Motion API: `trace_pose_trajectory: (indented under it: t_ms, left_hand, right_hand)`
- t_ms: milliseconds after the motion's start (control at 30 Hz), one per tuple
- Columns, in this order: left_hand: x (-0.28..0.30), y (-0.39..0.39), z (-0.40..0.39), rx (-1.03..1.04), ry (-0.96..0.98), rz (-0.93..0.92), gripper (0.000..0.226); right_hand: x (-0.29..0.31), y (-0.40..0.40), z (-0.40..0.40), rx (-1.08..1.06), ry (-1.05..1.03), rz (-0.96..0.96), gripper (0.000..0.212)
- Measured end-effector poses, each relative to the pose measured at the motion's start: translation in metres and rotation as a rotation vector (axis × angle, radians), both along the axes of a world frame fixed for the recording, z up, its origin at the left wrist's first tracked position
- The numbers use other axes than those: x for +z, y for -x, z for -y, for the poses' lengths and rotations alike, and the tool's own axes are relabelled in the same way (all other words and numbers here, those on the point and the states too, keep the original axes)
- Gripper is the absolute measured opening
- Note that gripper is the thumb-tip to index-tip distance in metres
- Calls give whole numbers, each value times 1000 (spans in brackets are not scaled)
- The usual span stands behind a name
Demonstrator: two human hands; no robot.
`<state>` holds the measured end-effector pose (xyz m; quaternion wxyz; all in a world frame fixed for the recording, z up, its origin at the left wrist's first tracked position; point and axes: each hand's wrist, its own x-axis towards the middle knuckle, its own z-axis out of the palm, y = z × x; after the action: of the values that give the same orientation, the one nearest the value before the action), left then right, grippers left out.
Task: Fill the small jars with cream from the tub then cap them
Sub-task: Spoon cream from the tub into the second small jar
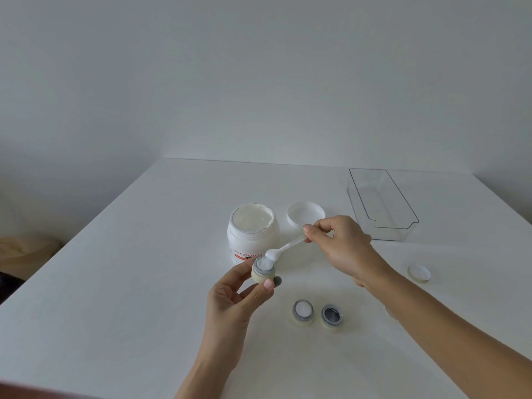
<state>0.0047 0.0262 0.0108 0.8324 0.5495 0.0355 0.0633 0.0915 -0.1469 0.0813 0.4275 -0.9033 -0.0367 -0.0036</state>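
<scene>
While two jars (317, 315) stand, one jar (263, 270) is held.

We see the open white cream tub (253, 236) upright mid-table, full to the rim, its white lid (305, 216) upturned just right of it. One pale-yellow small jar (263, 271) sits raised near the tub's front, cream inside, white spatula (283, 249) tip at its mouth. Nearer right stand a filled jar (303, 311) and an empty jar (332, 317), a small cap (419, 272) far right.

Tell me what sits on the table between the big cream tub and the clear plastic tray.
The tub's white lid lies there, upside down, between the cream tub and the clear tray. The right hand with the spoon hovers just in front. Head view.
</scene>
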Motion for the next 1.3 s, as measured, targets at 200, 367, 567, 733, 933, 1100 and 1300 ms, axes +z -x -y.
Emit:
trace_pose_trajectory:
  t_ms: [200, 367, 567, 733, 933, 1100, 1300]
  left_hand:
    - [1, 0, 0, 11, 0, -13, 45]
    - [1, 1, 1, 29, -20, -15, 41]
    - [0, 1, 0, 35, -31, -23, 41]
    - [-1, 1, 0, 31, -31, -32, 41]
    - [1, 2, 0, 28, -27, -37, 43]
    - [-1, 1, -2, 30, -26, -36, 44]
    - [-4, -1, -2, 29, -30, -27, 46]
  right_hand:
    - [3, 11, -2, 1, -110, 209, 30]
    - [-6, 24, -6, 20, -80, 540, 15]
    - [-10, 31, -5, -7, 18, 809, 23]
    - [2, 8, -13, -107, -95, 740, 23]
    - [-5, -19, -23, 96, 440, 1099, 3]
    - [-10, -26, -2, 279, 657, 1346, 22]
    - [0, -15, 17, 223, 551, 1446, 18]
